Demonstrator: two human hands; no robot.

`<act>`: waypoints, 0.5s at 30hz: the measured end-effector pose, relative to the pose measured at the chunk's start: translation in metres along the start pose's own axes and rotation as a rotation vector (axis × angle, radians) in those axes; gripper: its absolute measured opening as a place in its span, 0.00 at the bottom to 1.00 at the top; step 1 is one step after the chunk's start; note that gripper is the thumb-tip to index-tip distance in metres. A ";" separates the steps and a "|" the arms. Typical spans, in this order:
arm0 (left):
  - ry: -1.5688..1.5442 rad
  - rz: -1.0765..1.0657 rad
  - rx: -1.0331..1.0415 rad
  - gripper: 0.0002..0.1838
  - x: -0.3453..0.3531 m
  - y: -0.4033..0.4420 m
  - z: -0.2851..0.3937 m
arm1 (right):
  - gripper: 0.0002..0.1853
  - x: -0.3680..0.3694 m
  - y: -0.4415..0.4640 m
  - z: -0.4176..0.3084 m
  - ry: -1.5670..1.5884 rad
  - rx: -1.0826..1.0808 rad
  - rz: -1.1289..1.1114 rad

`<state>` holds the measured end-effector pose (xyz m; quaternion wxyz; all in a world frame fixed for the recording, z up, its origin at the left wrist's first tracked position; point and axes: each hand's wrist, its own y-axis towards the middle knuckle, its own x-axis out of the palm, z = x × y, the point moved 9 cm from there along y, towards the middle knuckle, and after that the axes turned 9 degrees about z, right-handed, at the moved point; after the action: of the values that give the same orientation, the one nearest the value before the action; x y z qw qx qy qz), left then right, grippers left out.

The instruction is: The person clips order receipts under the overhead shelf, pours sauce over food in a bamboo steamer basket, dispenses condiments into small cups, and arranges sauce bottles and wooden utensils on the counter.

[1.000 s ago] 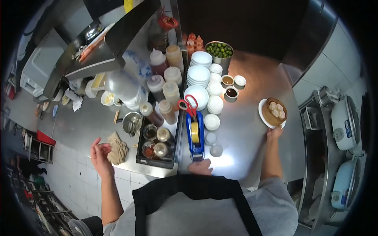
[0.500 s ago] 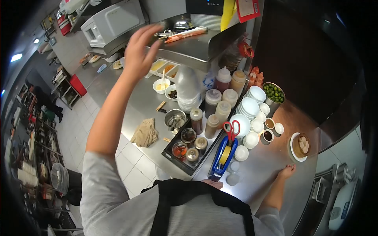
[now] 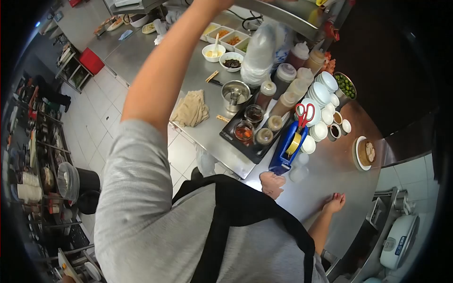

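Note:
My left arm reaches up to the top edge, where only the base of my left hand (image 3: 213,5) shows beside the raised metal shelf (image 3: 278,15); its fingers are out of view. Over the right part of the steel counter (image 3: 347,188), my right hand (image 3: 334,203) is loosely curled, with nothing visible in it. Beyond it, apart from the hand, a bamboo steamer (image 3: 366,153) with dumplings rests on a white plate (image 3: 357,161). A blue tape dispenser (image 3: 283,153) with red-handled scissors (image 3: 305,114) is between my arms.
Sauce bottles (image 3: 284,75), jars in a black tray (image 3: 257,159), stacked bowls (image 3: 321,92) and sauce cups (image 3: 334,131) crowd the middle. A tan cloth (image 3: 191,109) lies near a metal pot (image 3: 236,94). Another person (image 3: 49,92) stands far left.
My left hand has risen from beside the tan cloth to the top edge. My right hand has let go of the plate and drawn back from it. The view has turned.

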<state>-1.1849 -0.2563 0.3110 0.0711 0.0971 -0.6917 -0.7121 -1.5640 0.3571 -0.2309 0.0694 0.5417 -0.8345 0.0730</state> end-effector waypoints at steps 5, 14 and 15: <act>-0.086 -0.254 -0.263 0.06 -0.057 -0.243 -0.006 | 0.14 -0.062 -0.065 -0.011 -0.065 0.025 0.003; -0.342 -0.974 -0.140 0.09 -0.042 -0.400 -0.001 | 0.09 -0.135 -0.159 -0.005 -0.234 -0.037 0.082; -0.375 -1.011 -0.098 0.09 -0.046 -0.389 -0.016 | 0.10 -0.141 -0.173 -0.002 -0.252 -0.062 0.069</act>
<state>-1.1232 -0.2480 -0.0765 -0.4007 0.2855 -0.5256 -0.6940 -1.3488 0.4141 -0.2485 -0.0216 0.5151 -0.8567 -0.0191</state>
